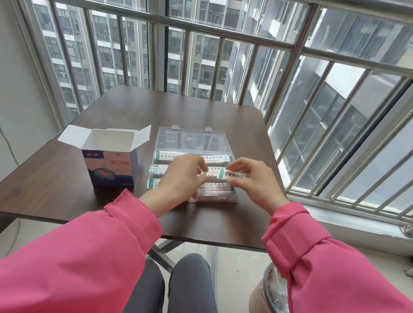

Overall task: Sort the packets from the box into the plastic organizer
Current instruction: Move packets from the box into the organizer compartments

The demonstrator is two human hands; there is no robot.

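A clear plastic organizer (231, 199) lies open on the dark table, its lid (191, 141) folded back toward the window. Rows of white packets with green ends (215, 157) fill its compartments. Above the middle row, my left hand (181, 179) and my right hand (251, 183) hold one white packet (234, 175) between them, each pinching an end. The blue and white box (109, 167) stands to the left of the organizer with its top flaps open.
The brown table (64, 190) has rounded corners and sits against a window with metal bars (212, 65). A brownish bin with a plastic liner (269, 309) stands on the floor at my right. My knees are under the table's front edge.
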